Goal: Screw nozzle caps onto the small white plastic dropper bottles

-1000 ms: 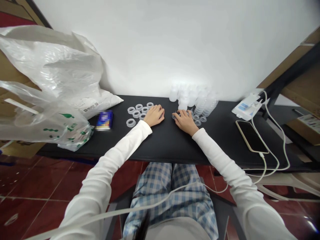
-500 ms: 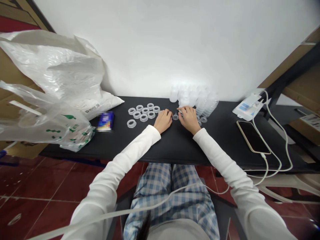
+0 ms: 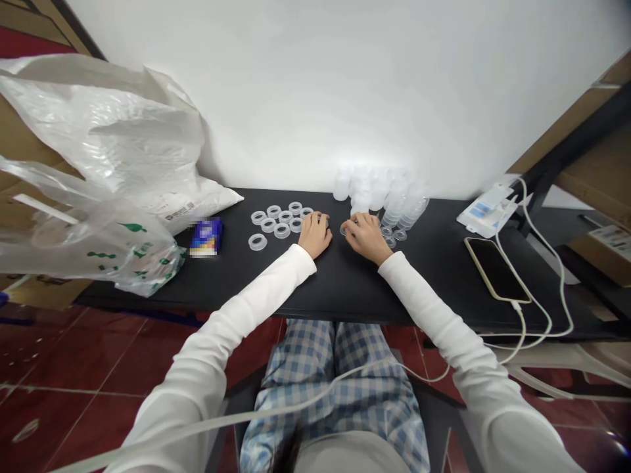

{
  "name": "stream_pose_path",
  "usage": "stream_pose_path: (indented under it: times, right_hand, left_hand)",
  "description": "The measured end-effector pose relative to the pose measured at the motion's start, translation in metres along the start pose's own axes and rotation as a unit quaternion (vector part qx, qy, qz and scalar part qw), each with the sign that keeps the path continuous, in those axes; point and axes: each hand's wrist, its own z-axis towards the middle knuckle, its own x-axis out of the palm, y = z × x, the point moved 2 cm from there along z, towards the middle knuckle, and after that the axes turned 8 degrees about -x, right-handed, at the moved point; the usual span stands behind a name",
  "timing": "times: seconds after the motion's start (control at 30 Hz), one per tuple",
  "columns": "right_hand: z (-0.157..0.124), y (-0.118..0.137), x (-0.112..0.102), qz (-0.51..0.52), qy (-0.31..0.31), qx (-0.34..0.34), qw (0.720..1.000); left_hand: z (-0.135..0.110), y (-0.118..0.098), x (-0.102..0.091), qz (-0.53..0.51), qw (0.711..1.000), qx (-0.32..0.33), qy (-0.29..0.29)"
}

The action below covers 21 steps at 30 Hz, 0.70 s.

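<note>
My left hand (image 3: 315,235) rests on the black table with its fingers curled down, beside a group of clear plastic rings (image 3: 282,230). A pale bit shows at its fingertips, too covered to name. To its right, my right hand (image 3: 365,236) has fingers and thumb bent together over a small clear plastic piece (image 3: 343,230), mostly hidden. Beyond the right hand stand translucent plastic bottles or cups (image 3: 397,200) in rows against the wall. Several smaller clear rings (image 3: 400,234) lie just right of that hand.
A blue packet (image 3: 206,236) and large white plastic bags (image 3: 142,144) occupy the left side. To the right are a phone (image 3: 497,269) with a white cable (image 3: 562,282) and a white-and-blue package (image 3: 488,210). The cable also crosses my lap.
My left hand has shifted slightly left, towards the rings. My right hand has moved a little left, its fingers now over where the small clear piece lay uncovered between the hands.
</note>
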Motion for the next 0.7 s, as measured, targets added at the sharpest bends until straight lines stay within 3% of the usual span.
stream_pose_path:
  times: [0.2,0.5,0.6,0.7]
  right_hand:
    - [-0.004,0.005,0.012,-0.041,0.047,0.007,0.998]
    - [-0.005,0.003,0.013,-0.012,0.048,0.035,0.998]
    - [-0.004,0.003,0.008,-0.001,0.030,0.044,0.999]
    - [-0.002,0.002,0.000,0.027,-0.009,0.069,0.997]
  left_hand:
    - [0.002,0.002,0.010,-0.069,0.996,0.050,0.040]
    - [0.006,0.009,0.013,-0.190,0.981,0.003,0.044]
    - [0.012,0.014,0.013,-0.333,0.939,-0.084,0.029]
    - [0.016,0.017,0.013,-0.471,0.860,-0.192,0.049]
